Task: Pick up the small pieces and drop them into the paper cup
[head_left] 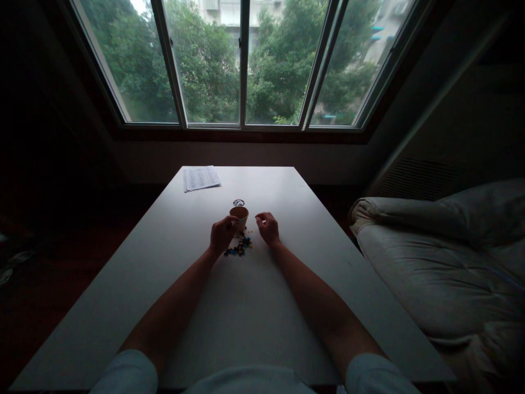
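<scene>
A paper cup (241, 213) stands upright on the white table, with its open mouth facing up. My left hand (222, 234) is at the cup's left side, thumb and forefinger pinched together against its front rim. A tiny bluish-green piece shows at those fingertips. Just right of the cup and apart from it, my right hand (268, 229) hovers with fingers curled into a pinch; whatever may be between them is too small to make out. In front of the cup lies a loose pile of small coloured pieces (240, 249), blue, yellow and dark, with a few strays beside the cup's base.
Behind the cup lies a dark-rimmed ring-shaped object (238, 203). Printed sheets of paper (202, 178) rest at the far left corner of the white table (328, 306). Beyond its right edge is a bed or couch with pale bedding (410, 268). A window (213, 71) is ahead.
</scene>
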`<move>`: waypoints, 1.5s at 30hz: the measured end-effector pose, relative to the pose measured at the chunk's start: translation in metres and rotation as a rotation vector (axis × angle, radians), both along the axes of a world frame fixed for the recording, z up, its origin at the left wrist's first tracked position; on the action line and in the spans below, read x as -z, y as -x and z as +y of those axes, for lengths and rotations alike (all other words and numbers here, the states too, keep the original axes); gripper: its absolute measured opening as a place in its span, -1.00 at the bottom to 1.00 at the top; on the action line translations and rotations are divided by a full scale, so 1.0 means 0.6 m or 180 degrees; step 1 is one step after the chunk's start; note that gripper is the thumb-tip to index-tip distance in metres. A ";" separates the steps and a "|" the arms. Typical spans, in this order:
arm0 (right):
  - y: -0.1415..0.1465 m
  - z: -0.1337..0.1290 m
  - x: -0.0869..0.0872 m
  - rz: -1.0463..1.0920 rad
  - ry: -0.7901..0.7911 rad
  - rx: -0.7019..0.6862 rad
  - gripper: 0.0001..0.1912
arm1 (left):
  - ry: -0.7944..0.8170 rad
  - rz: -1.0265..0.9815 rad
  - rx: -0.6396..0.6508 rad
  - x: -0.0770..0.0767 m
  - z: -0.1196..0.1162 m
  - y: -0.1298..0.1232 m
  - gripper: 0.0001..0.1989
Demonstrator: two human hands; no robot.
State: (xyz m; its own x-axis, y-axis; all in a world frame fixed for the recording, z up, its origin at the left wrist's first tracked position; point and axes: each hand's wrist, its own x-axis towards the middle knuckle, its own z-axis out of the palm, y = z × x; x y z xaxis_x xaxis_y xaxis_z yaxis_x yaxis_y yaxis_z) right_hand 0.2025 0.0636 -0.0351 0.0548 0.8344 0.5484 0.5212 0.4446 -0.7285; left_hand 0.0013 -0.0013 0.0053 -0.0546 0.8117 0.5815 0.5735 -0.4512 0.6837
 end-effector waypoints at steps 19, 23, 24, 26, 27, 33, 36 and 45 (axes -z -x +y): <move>0.002 -0.007 -0.008 -0.0086 0.0192 -0.0014 -0.81 | 0.0374 -0.0960 -0.0146 -0.011 0.021 0.005 -0.69; 0.002 -0.004 -0.004 -0.0101 0.0204 -0.0010 -0.81 | 0.0437 -0.1036 -0.0125 -0.009 0.024 0.005 -0.66; 0.002 -0.003 -0.003 -0.0099 0.0194 -0.0020 -0.81 | 0.0436 -0.1050 -0.0126 -0.008 0.024 0.005 -0.66; 0.002 -0.001 0.000 -0.0089 0.0165 -0.0044 -0.81 | 0.0420 -0.1086 -0.0133 -0.006 0.025 0.006 -0.65; 0.002 -0.001 0.001 -0.0080 0.0161 -0.0057 -0.80 | 0.0410 -0.1113 -0.0142 -0.005 0.024 0.006 -0.65; -0.003 -0.003 -0.005 -0.0224 0.0482 -0.0150 -0.76 | 0.0452 -0.1046 -0.0241 0.001 0.024 0.021 -0.66; -0.012 -0.002 -0.012 -0.0572 0.0723 -0.0501 -0.78 | 0.0418 -0.0942 -0.0325 0.004 0.028 0.034 -0.68; -0.033 -0.003 -0.025 -0.1136 0.1084 -0.1804 -0.82 | 0.0573 -0.0967 -0.0345 0.021 0.047 0.066 -0.69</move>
